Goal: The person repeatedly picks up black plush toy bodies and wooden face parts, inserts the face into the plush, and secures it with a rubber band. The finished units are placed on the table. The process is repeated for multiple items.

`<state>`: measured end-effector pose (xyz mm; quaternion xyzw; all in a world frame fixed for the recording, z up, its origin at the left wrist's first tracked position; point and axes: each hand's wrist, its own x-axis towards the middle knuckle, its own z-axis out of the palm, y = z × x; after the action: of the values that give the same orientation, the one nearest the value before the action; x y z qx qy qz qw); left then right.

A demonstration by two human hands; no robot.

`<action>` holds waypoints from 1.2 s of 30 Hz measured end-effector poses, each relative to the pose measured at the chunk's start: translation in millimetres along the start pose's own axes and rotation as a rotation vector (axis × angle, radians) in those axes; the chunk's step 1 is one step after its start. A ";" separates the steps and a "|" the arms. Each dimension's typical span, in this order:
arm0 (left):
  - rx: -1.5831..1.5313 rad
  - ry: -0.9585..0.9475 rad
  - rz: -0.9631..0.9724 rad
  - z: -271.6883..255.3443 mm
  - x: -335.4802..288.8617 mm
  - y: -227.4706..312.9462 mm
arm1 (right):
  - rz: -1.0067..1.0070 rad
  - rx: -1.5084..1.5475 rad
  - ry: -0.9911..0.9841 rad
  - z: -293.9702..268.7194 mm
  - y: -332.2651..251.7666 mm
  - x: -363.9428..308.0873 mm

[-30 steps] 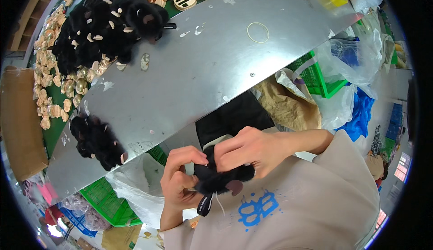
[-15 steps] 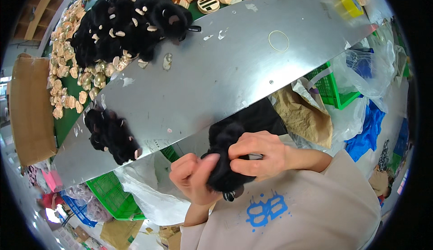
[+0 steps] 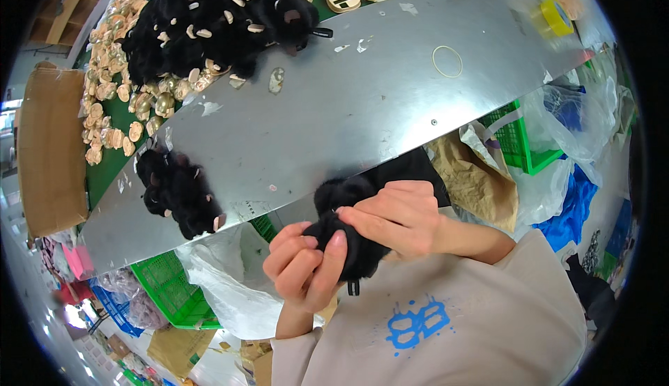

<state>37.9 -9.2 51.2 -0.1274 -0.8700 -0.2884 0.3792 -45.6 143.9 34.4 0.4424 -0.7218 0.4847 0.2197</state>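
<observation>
Just over the near edge of the metal table, my left hand (image 3: 304,266) and my right hand (image 3: 398,220) both grip a black plush toy (image 3: 361,252). The left fingers curl round its near-left side, while the right thumb and fingers pinch its fur near the middle. A small black tag loop (image 3: 353,288) hangs from its lower end. Part of the plush is hidden behind my fingers. To the left on the metal, more black plush toys (image 3: 182,194) with small pale pieces on them lie together.
The metal tabletop (image 3: 327,121) carries a rubber band (image 3: 447,61) and yellow tape roll (image 3: 556,17). A heap of black plush (image 3: 209,27) and many beige plastic parts (image 3: 104,93) lie beyond. Green crates (image 3: 167,290), a cardboard box (image 3: 49,150) and a brown paper bag (image 3: 481,177) stand around.
My right hand has shifted its pinch upward on the plush, and my left fingers have closed more round it. The plush has turned and risen slightly. The view has shifted a little.
</observation>
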 end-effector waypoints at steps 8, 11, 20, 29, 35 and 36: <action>0.044 0.026 -0.040 7.5 2.9 -8.2 | 0.143 0.056 -0.294 -9.2 2.1 13.0; 0.087 0.068 -0.104 16.3 6.1 -5.0 | 0.170 0.050 -0.334 -7.9 5.6 13.4; -0.097 0.155 -0.283 17.1 20.9 -13.5 | 0.087 0.070 -0.015 -0.4 2.5 8.8; -0.535 0.072 -0.581 44.4 13.9 -1.2 | 0.269 0.371 -0.049 -21.0 18.9 15.8; -1.054 0.038 -0.857 42.2 20.5 5.9 | 0.378 0.245 -0.054 -22.9 20.2 16.1; -1.014 0.052 -0.912 44.3 17.1 6.8 | 0.332 0.197 -0.070 -21.7 20.5 13.7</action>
<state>3.3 22.9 42.3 0.0969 -0.5844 -0.7944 0.1341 -72.5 160.3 43.7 0.3531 -0.7413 0.5669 0.0671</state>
